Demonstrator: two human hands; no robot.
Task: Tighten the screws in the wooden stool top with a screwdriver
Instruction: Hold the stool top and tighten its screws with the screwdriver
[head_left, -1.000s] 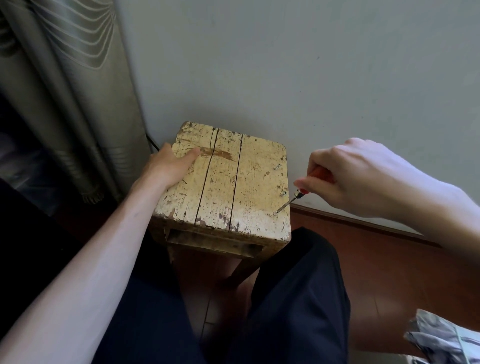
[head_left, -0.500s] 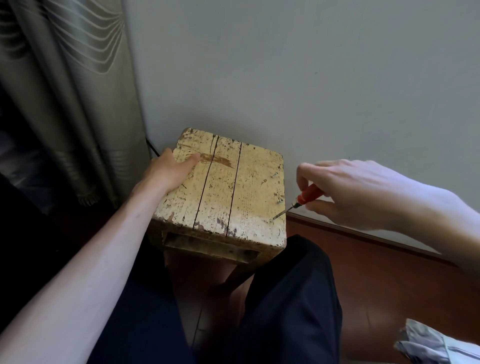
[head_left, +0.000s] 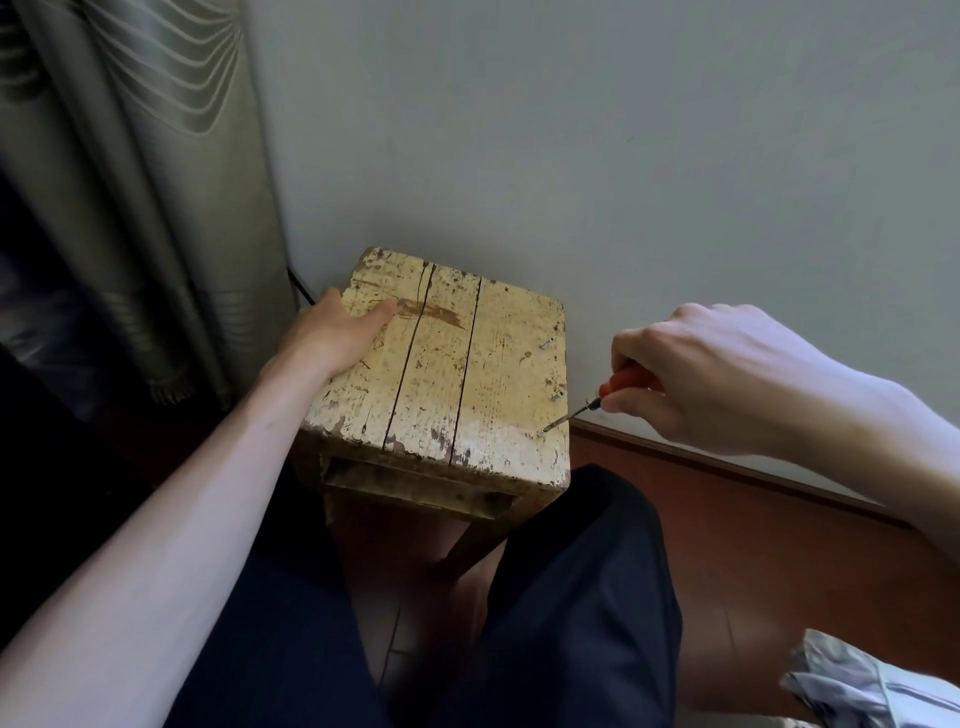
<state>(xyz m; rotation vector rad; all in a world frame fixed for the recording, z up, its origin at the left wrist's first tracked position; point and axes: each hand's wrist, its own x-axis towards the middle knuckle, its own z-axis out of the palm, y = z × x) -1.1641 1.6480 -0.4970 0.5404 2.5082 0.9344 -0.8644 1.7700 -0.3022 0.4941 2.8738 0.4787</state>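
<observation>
A worn yellow wooden stool top (head_left: 447, 374) stands against the wall in front of me. My left hand (head_left: 332, 338) grips its left edge, thumb lying across the top. My right hand (head_left: 701, 374) holds a red-handled screwdriver (head_left: 618, 382) off the stool's right side. The thin metal shaft slants down-left, and its tip sits on a screw (head_left: 545, 430) near the front right corner. Two more screws (head_left: 558, 396) (head_left: 546, 343) stick up along the right edge.
A grey curtain (head_left: 140, 197) hangs at the left, and a pale wall (head_left: 623, 156) rises right behind the stool. My dark-trousered knees (head_left: 571, 597) flank the stool's front. The floor is red-brown wood (head_left: 779, 561). A crumpled silvery bag (head_left: 872, 680) lies at the bottom right.
My right hand has turned on the screwdriver handle, with the tip staying on the same front right screw. The left hand keeps its grip on the stool's left edge.
</observation>
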